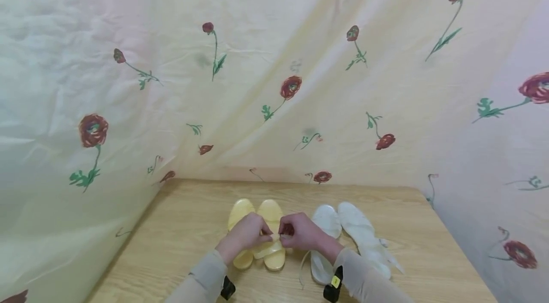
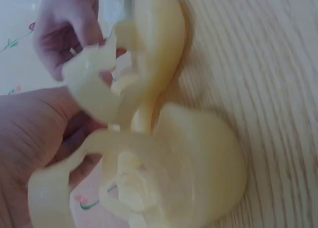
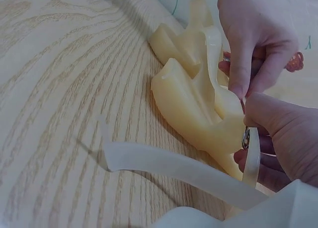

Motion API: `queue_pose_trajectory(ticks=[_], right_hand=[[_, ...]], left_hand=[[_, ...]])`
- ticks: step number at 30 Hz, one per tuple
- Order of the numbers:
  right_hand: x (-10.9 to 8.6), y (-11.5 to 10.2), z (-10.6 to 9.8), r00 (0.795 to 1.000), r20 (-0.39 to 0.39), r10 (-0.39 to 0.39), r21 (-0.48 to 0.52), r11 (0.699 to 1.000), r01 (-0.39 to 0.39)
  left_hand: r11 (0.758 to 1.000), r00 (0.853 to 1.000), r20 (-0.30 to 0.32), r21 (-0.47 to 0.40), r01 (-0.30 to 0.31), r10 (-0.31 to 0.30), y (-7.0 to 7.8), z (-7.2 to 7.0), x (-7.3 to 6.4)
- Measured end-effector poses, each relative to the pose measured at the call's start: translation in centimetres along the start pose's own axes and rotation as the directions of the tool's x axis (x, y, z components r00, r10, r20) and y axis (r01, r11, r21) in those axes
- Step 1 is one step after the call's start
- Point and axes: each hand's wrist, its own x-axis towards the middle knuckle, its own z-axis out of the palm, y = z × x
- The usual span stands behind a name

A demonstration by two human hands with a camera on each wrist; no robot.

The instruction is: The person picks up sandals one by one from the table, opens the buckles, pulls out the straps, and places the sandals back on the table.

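Two yellow sandals lie side by side on the table, a left one (image 1: 242, 208) and a right one (image 1: 274, 261). Over the right one, my left hand (image 1: 250, 232) and right hand (image 1: 301, 232) meet almost fingertip to fingertip. A small metal buckle (image 3: 246, 137) on the sandal's strap (image 3: 252, 161) shows at my right hand, whose thumb and fingers pinch it. Just beyond, my left thumb and fingers pinch the strap near the buckle. In the left wrist view, a loose yellow strap (image 2: 49, 195) loops up beside my left hand; the fingertips are partly hidden.
To the right lies a pair of white sandals, one (image 1: 327, 219) partly under my right forearm, the other (image 1: 358, 222) angled outward. A loose white strap (image 3: 174, 161) trails toward the yellow pair. Flowered cloth (image 1: 257, 103) hangs around the wooden table (image 1: 193, 217).
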Motion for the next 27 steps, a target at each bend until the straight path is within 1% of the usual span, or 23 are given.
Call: queue_pose_trajectory(ticks=[2, 6, 8, 10, 14, 22, 27], right_hand=[[-0.1, 0.0, -0.1, 1.000, 0.001, 0.004, -0.004, 1.000, -0.004], [-0.2, 0.0, -0.2, 1.000, 0.001, 0.006, -0.007, 1.000, -0.006], [-0.3, 0.0, -0.2, 1.000, -0.002, 0.004, -0.006, 1.000, -0.004], [-0.3, 0.0, -0.2, 1.000, -0.009, 0.002, -0.008, 1.000, -0.002], [-0.3, -0.1, -0.1, 1.000, -0.016, -0.001, -0.008, 1.000, 0.001], [-0.2, -0.2, -0.2, 1.000, -0.001, -0.001, -0.013, 1.000, 0.001], [-0.2, -0.3, -0.3, 1.000, 0.000, 0.002, -0.015, 1.000, -0.002]], left_hand=[[1.000, 1.000, 0.009, 0.012, 0.000, 0.000, -0.1, -0.2, 0.0], [1.000, 1.000, 0.008, -0.002, -0.001, 0.001, 0.1, -0.5, 0.1], [1.000, 1.000, -0.003, -0.006, 0.001, -0.002, 0.3, -0.6, 0.2], [1.000, 1.000, -0.014, -0.007, 0.017, -0.017, 0.6, -0.6, 0.4], [0.999, 0.999, -0.032, -0.027, 0.033, -0.034, 0.8, -0.3, 0.6], [0.995, 0.999, -0.038, -0.094, 0.021, -0.025, 0.1, 0.2, 0.5], [0.993, 0.998, -0.053, -0.118, 0.017, -0.023, -0.6, -0.1, 0.1]])
